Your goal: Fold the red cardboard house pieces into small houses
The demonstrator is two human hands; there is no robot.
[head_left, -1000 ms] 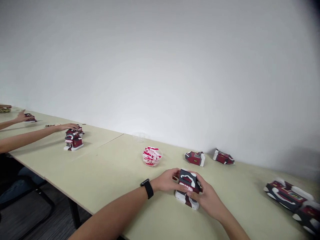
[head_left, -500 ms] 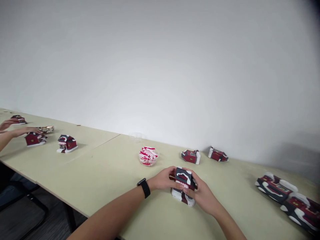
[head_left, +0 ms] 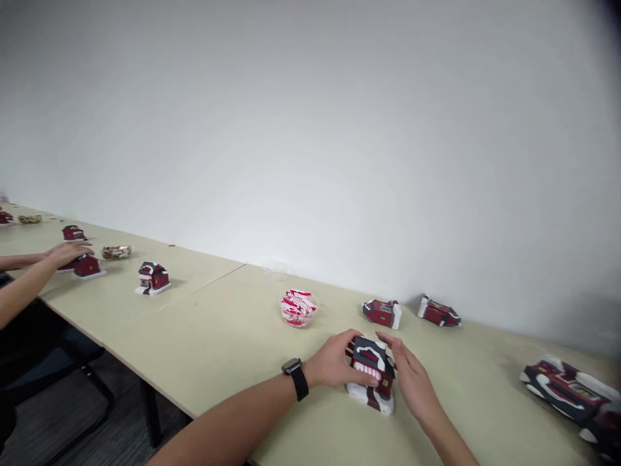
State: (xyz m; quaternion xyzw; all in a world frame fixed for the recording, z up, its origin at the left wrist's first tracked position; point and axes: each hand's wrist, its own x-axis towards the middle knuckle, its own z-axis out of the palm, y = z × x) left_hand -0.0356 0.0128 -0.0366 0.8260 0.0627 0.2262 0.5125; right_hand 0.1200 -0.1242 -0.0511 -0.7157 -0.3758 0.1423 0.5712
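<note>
A small red model house (head_left: 384, 382) with a dark, snow-trimmed roof and a white base stands upright on the table before me. Its front carries a red-and-white striped awning (head_left: 367, 371). My left hand (head_left: 334, 360) is closed around the house's left side, thumb across the awning. On the other side, my right hand (head_left: 410, 377) is open, fingers stretched out beside the roof; whether it touches the house I cannot tell. Beyond my left hand sits a clear bowl (head_left: 315, 304) heaped with red-and-white striped pieces (head_left: 297, 307).
Behind my hands, two houses lie tipped over, one house (head_left: 382, 313) nearer and one house (head_left: 439, 311) by the wall. More houses (head_left: 567, 388) lie at right. Another house (head_left: 153, 278) stands left. Farther left, a co-worker's hands (head_left: 68, 254) are at a house (head_left: 88, 266) near a bowl (head_left: 116, 252).
My right hand has let go of the awning area and opened away to the right. My left hand still holds the house. The view has turned slightly left.
</note>
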